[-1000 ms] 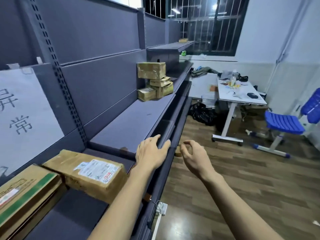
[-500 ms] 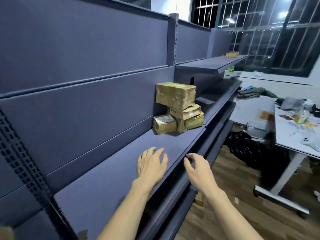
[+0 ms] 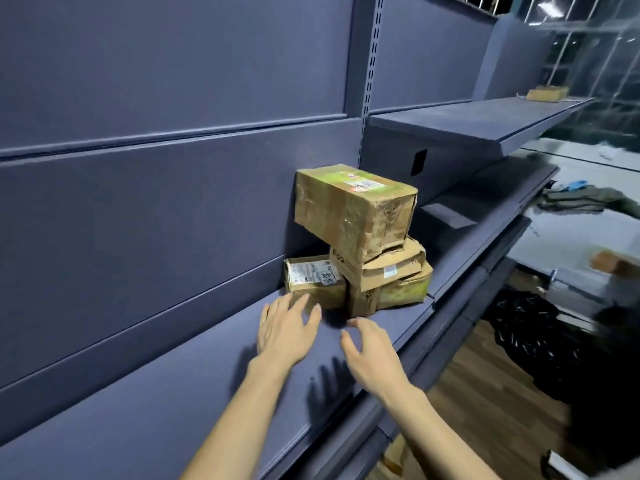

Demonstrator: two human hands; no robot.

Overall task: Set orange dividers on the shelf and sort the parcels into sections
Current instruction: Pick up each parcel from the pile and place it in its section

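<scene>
The grey shelf [image 3: 173, 393] runs from 7 o'clock toward 2 o'clock, its front edge falling away to the wooden floor [image 3: 485, 393] at 4 o'clock. Bare shelf surface stretches wide at 8 o'clock, below and left of the hands. A stack of parcels [image 3: 360, 244] stands at centre against the back panel: the big box [image 3: 353, 209] tilted on top, two crumpled ones under it near the shelf lip, and a small labelled parcel [image 3: 313, 284] at their left. The left hand [image 3: 285, 332], fingers spread flat, hovers just before that small parcel. The right hand [image 3: 372, 351], fingers loosely bent, holds nothing, near the stack's front corner.
</scene>
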